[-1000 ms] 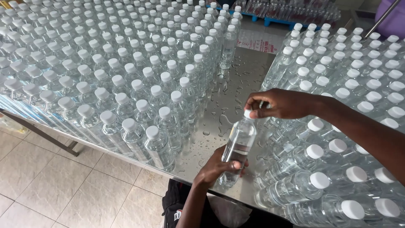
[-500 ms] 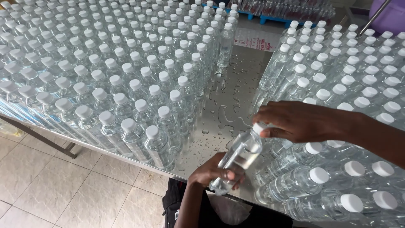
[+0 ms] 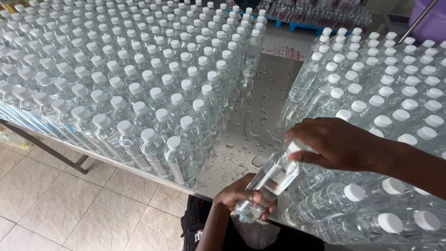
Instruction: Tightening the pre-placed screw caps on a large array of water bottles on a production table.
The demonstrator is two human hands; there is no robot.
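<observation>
Tilted further now, the clear bottle [image 3: 269, 183], gripped by left hand [image 3: 244, 197] with right hand [image 3: 332, 142] pinching its cap, could slip on the wet table [image 3: 260, 116].

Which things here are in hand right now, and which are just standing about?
In hand:
- clear bottle, tilted
- left hand at its base
- right hand over its white cap

Standing about:
- left bottle block
- right bottle block
- wet steel table
- tiled floor
</observation>
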